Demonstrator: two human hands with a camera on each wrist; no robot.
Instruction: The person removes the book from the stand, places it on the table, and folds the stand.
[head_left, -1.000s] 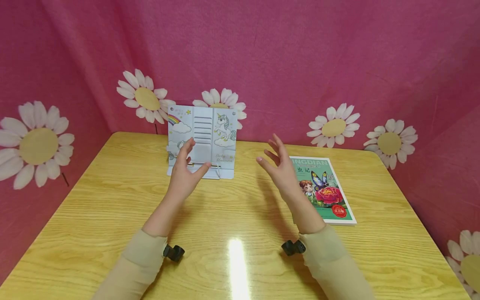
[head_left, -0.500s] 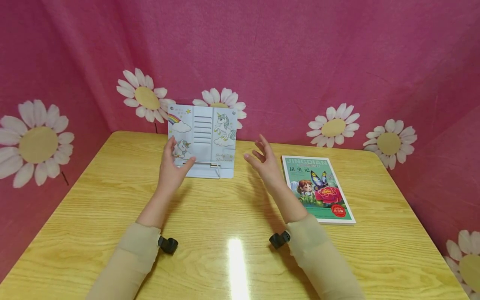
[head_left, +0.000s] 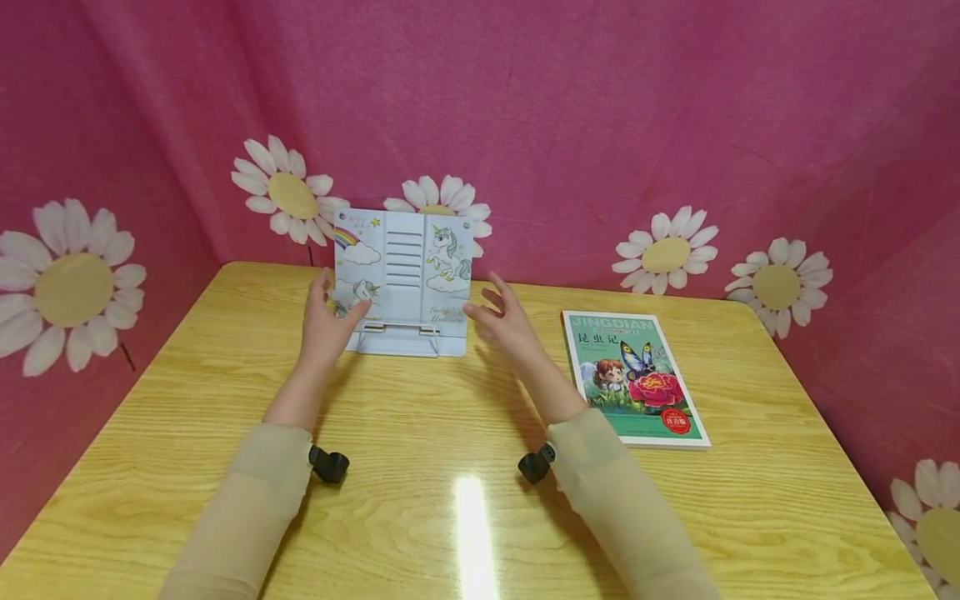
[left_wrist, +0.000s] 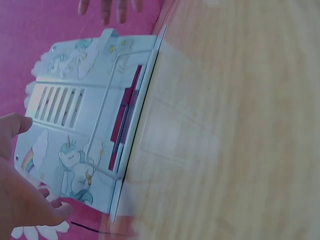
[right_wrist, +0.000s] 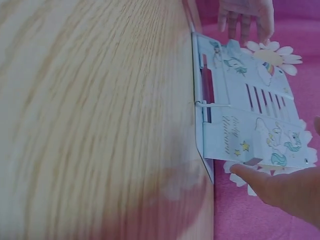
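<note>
Frontal access to the unicorn stand across the surface, between the sleeves, is unobstructed up to its wire bar. The left grip and right grip restrict entry at its sides. The pink curtain bounds passage behind. At right, the flat-lying book obstructs low travel; a bare strip separates it from the stand.

Both arms forward, left hand and right hand apart, thumbs inward, fingers loose

The book reads "JINGDIAN", "昆虫记", "注音版"; the stand, "Lucky Unicorn".
</note>
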